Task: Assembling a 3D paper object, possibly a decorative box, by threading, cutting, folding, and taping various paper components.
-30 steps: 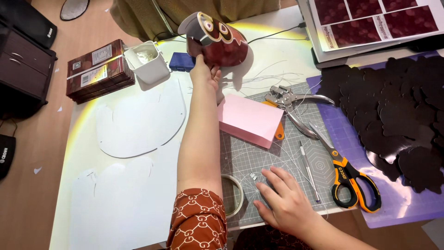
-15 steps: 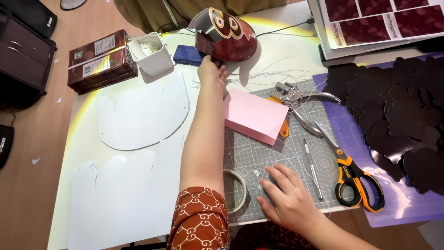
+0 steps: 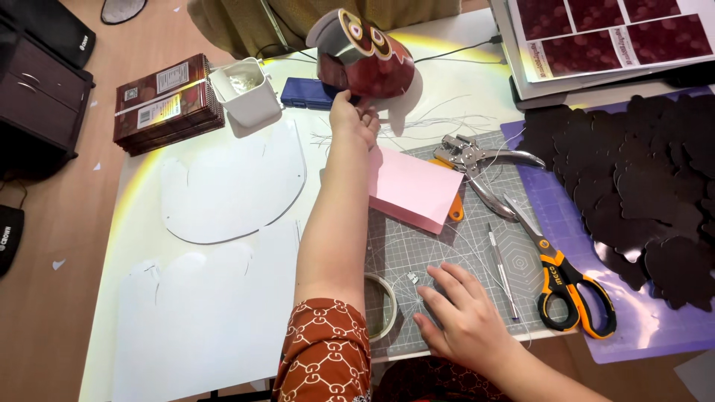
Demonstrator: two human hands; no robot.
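Observation:
My left hand (image 3: 354,117) reaches far across the table and pinches the lower edge of a dark red paper owl (image 3: 366,58) with big round eyes, which is tipped up off the table. Thin white wires (image 3: 439,123) lie just right of that hand. My right hand (image 3: 462,321) rests flat on the grey cutting mat (image 3: 447,242) near the table's front edge, fingers apart and holding nothing. A roll of clear tape (image 3: 384,305) lies just left of it, and a slim metal craft knife (image 3: 503,272) to its right.
A pink paper pad (image 3: 414,186), punch pliers (image 3: 477,160) and orange-handled scissors (image 3: 564,277) lie on the mat. Dark brown cut-outs (image 3: 655,179) cover the right. A white tub (image 3: 246,91), blue box (image 3: 305,93), brown packets (image 3: 167,104) and white card shapes (image 3: 231,182) lie at the left.
My left hand has stretched farther forward and taken hold of the owl's lower edge, and the owl has tipped up. My right hand has stayed on the mat.

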